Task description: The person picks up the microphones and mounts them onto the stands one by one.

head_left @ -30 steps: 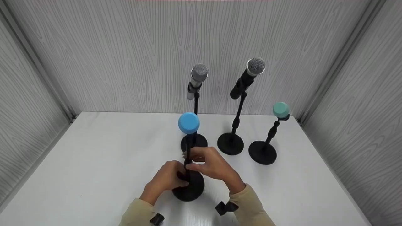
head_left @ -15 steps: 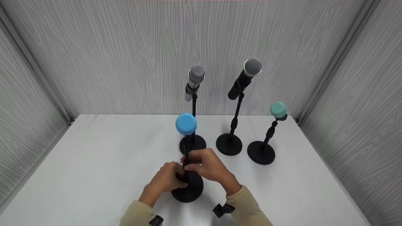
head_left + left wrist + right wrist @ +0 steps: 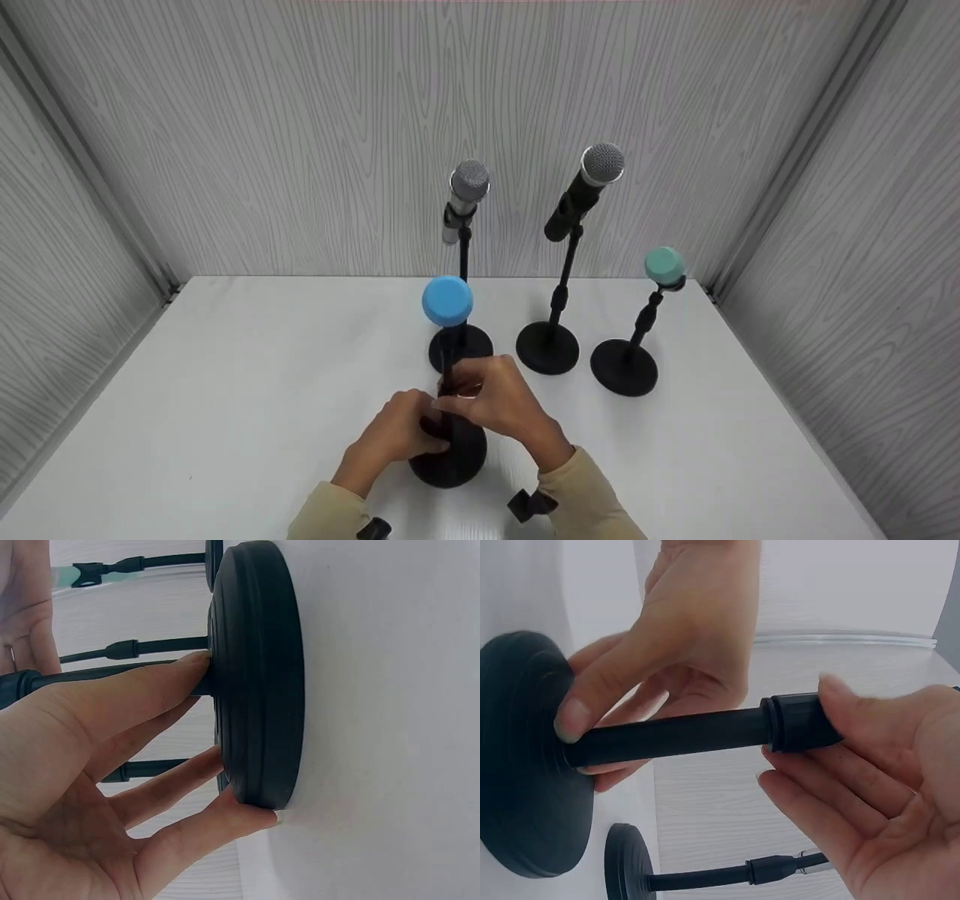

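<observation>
A black microphone stand stands upright near the table's front, topped by a microphone with a blue end (image 3: pixel 447 301). My left hand (image 3: pixel 397 429) holds the bottom of its pole, thumb on one side and fingers behind, with fingertips touching the round base (image 3: pixel 259 675). Higher on the pole (image 3: pixel 667 739), my right hand (image 3: pixel 501 396) pinches the thicker collar (image 3: pixel 795 722) between thumb and fingers. In the head view the hands hide much of the lower pole.
Behind stands a silver microphone (image 3: pixel 469 182) on its stand. To the right are a black microphone (image 3: pixel 585 191) and a green-ended one (image 3: pixel 664 265), each on a round-based stand. Grey wood-grain panels (image 3: pixel 337 135) enclose the white table (image 3: pixel 225 390) at the back and sides.
The right thumb has slid left across the collar. The left hand keeps its hold at the base of the stand. The whole head view has shifted slightly.
</observation>
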Available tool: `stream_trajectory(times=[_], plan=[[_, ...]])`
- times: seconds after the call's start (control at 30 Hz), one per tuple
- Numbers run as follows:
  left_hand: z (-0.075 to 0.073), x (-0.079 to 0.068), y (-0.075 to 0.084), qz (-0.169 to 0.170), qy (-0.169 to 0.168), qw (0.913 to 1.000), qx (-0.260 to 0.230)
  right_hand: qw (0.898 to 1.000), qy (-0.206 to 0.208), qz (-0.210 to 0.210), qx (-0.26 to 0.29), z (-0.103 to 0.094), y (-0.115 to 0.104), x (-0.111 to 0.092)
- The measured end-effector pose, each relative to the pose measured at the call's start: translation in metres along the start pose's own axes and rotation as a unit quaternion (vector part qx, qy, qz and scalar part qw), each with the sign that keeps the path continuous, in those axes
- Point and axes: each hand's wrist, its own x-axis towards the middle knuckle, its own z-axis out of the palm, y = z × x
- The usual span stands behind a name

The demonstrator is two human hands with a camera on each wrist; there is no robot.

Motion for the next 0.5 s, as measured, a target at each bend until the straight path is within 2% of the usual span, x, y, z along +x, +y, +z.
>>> stream_trajectory(times=[0.13, 0.23, 0.5], plan=[[0.0006, -0.0006, 0.0, -0.014, 0.003, 0.9999, -0.005, 1.0, 0.023, -0.001, -0.018, 0.0031, -0.0025, 0.0001], [0.0006, 0.0005, 0.0002, -0.008, 0.004, 0.9999, -0.004, 1.0, 0.019, -0.004, -0.001, 0.0031, -0.0025, 0.0004], [0.0027, 0.0003, -0.0015, 0.007, -0.003, 1.0, -0.005, 0.994, -0.07, 0.029, 0.076, -0.0023, 0.0024, -0.0015]])
